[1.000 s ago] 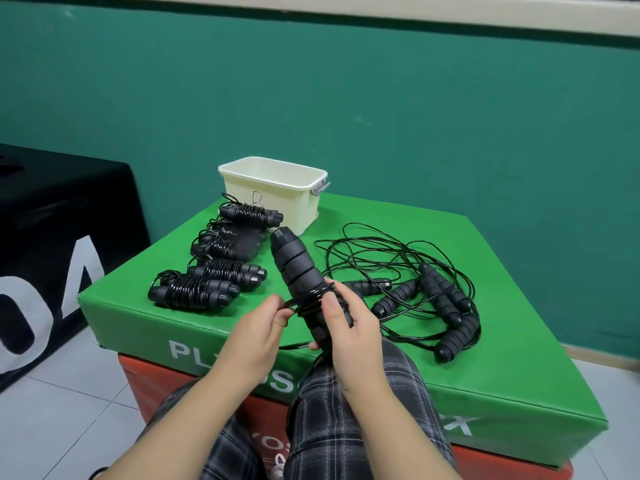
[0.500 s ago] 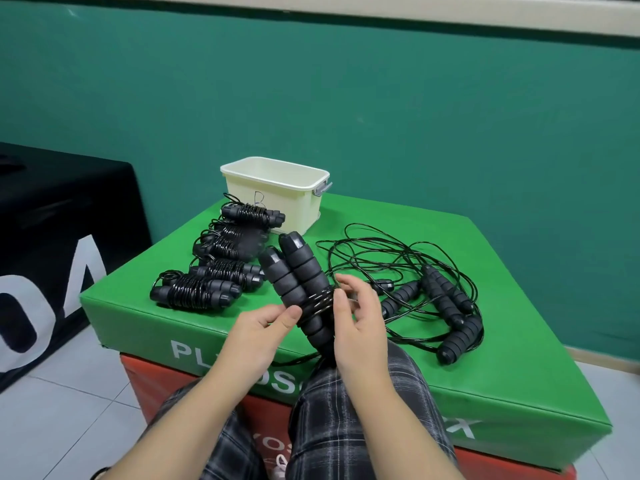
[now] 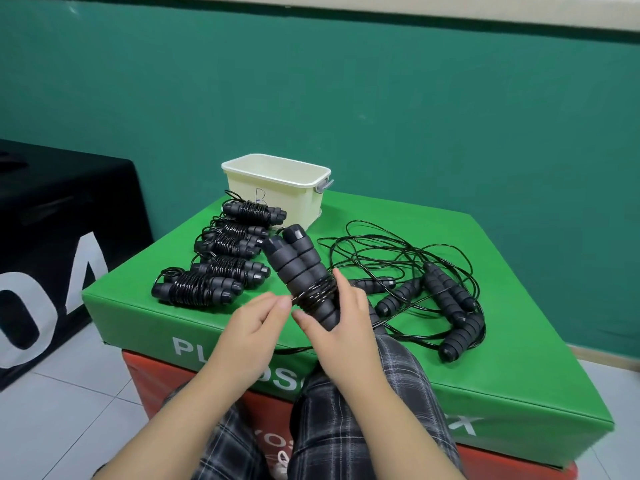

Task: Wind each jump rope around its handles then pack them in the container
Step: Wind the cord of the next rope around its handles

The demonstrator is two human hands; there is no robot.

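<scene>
Right grip (image 3: pixel 341 327) holds handles (image 3: pixel 301 268); container (image 3: pixel 277 188) contents hidden

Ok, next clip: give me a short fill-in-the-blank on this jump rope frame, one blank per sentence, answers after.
1. The right hand grips the pair of handles, while the left hand pinches the ____.
2. The cream container stands at the ____ edge of the green mat.
3. The wound ropes lie to the ____ of the held handles.
4. The unwound ropes lie in a ____ on the mat.

Answers: cord; far; left; tangle
</scene>
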